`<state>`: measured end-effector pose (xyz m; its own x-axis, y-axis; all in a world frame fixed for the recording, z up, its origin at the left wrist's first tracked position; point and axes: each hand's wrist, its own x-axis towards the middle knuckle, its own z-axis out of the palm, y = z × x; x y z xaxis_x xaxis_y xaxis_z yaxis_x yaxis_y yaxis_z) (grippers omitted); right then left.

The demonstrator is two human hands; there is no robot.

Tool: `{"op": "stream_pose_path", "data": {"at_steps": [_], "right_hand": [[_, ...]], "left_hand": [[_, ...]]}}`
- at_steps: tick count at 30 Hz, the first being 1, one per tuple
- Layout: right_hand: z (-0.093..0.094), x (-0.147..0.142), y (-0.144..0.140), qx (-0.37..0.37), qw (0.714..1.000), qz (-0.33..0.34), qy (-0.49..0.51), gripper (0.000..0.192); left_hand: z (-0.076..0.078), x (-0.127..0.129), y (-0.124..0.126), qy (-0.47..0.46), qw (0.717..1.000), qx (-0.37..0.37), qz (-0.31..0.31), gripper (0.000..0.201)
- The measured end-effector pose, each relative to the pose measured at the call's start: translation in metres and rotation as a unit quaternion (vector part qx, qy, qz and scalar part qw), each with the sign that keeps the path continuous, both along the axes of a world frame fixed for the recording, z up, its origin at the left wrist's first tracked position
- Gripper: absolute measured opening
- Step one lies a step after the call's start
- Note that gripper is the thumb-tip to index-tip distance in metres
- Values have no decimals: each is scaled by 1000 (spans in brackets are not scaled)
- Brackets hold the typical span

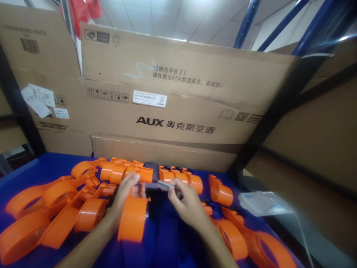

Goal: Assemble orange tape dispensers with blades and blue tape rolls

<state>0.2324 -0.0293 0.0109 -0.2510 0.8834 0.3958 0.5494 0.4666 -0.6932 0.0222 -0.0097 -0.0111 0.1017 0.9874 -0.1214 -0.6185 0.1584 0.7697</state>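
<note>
My left hand point(126, 193) is closed around the bracket end of an orange plastic ring holder point(132, 220), whose round band hangs below my fingers. In my right hand point(186, 204), a thin grey metal-looking strip point(164, 185) is pinched between thumb and fingers and points left towards the holder. Its exact kind cannot be made out. Just behind both hands stands a dark box-like block point(155, 172). Rows of similar orange holders flank it, with one group point(114, 173) to the left and another point(181, 178) to the right.
More orange holders lie on the blue surface point(48, 160) at left point(23, 230) and right point(234, 238). A large cardboard sheet point(117, 123) closes off the back. Dark posts point(251, 149) stand at the sides, and a clear plastic packet point(264, 204) lies at right.
</note>
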Motion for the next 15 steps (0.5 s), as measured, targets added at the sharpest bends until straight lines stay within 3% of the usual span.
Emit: {"op": "stream_pose_path", "data": {"at_steps": [3,6,15], "right_hand": [[-2,-2,2,-38,981,10,190,24],[-3,-8,2,-63,956,26,286,25],[-4,-5,7,-17,958,-25,286,27]], "left_hand": [[0,5,-2,48,997,61,-29,31],[3,7,-8,98,989,101,-52,34],[5,9,-9,161,977,126,-56,38]]}}
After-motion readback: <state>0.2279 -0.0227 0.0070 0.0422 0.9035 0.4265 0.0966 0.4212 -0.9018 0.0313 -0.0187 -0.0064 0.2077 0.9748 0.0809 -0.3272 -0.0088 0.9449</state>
